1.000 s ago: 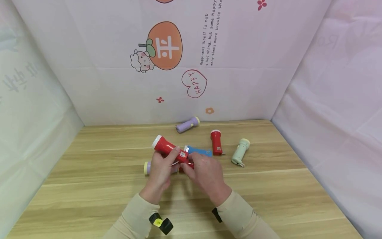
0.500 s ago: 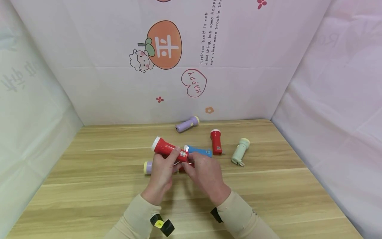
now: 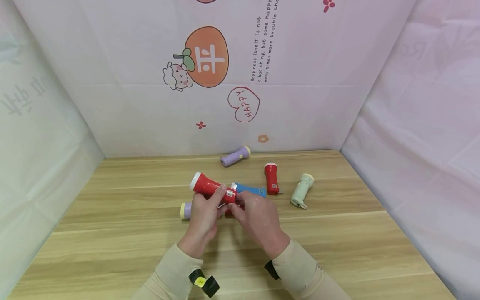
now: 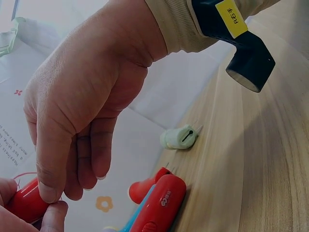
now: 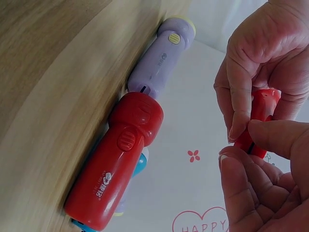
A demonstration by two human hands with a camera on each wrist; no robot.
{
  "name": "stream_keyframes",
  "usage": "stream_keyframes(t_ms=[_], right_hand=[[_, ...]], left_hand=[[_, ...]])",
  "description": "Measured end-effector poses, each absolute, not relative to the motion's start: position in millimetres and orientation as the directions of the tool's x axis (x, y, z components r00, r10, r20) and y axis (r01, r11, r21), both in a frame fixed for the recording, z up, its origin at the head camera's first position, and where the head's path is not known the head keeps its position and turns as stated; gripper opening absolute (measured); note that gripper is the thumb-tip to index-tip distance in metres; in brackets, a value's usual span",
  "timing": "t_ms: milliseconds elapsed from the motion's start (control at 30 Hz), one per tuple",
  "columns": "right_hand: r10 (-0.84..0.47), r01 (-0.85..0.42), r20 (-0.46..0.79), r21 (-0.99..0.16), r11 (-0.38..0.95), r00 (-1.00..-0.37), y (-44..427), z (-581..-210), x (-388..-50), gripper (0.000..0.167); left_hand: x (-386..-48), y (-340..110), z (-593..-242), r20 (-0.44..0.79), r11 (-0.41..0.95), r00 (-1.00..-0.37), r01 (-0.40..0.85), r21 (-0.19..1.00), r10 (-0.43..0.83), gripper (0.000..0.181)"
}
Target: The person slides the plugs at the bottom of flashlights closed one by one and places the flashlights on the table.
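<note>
A: While the left hand (image 3: 202, 211) steadies the held red flashlight (image 3: 210, 186) above the desk (image 3: 127, 250), what is the right hand (image 3: 259, 213) doing?

B: Pinching its tail end (image 3: 230, 199). Right thumb lies beside the dark slot (image 5: 251, 147); left fingers are clamped round the body, white head (image 3: 194, 181) up and leftward in the head view.

A: Slot fully visible?

B: No, fingertips cover part of the tail. Cannot tell whether anything protrudes. On the pale green flashlight (image 3: 302, 189), prongs (image 3: 302, 206) do stand out at the tail. My judgement: fine work at the slot is in hand.

A: Recommended technique?

B: Left grip firm, so the body cannot roll. Work the thumb along the slot, not across it; raise force gradually. Clear other fingertips from its path. Tilt the tail toward the eyes if the thumb slips.

A: Clearance?

B: The lower red flashlight (image 5: 108, 171) and blue flashlight (image 3: 250, 190) lie close together on the desk. Best to work above them, elbows quiet, so a slip strikes neither.
</note>
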State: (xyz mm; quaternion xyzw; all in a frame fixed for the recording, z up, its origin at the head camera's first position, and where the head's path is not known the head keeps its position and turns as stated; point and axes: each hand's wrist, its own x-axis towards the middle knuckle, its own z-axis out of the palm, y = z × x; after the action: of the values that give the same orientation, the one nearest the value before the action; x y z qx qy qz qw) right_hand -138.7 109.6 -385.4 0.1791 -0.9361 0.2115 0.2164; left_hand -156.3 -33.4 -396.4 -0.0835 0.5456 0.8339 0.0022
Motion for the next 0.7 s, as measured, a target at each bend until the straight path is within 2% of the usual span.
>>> stream_keyframes(t_ms=[700], right_hand=[[-0.245, -0.420, 0.474, -0.309, 0.854, -0.846, 110.5, -385.8, -139.2, 0.032]], left_hand=[[-157.5, -33.7, -397.1, -0.151, -0.402, -0.985, -0.107, 0.909, -0.081, 0.062]])
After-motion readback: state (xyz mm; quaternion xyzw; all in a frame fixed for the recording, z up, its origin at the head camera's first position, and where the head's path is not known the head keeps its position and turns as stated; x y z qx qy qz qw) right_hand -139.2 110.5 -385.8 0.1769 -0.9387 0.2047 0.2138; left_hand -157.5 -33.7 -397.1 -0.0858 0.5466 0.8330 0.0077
